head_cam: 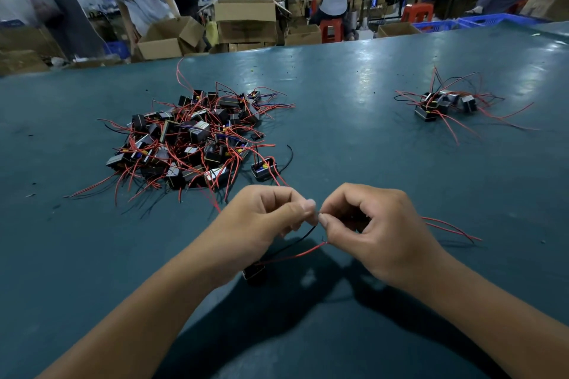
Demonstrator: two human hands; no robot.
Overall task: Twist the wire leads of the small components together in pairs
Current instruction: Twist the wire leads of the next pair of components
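My left hand and my right hand meet fingertip to fingertip above the green table, both pinching thin wire ends between thumb and forefinger. A black lead and a red lead drop from the pinch to a small black component lying under my left wrist. More red leads trail out to the right from behind my right hand. A large heap of black components with red wires lies at the middle left. One single component sits beside it.
A smaller cluster of components with red wires lies at the far right of the table. Beyond the table's far edge stand cardboard boxes, red stools, blue crates and several people at other benches.
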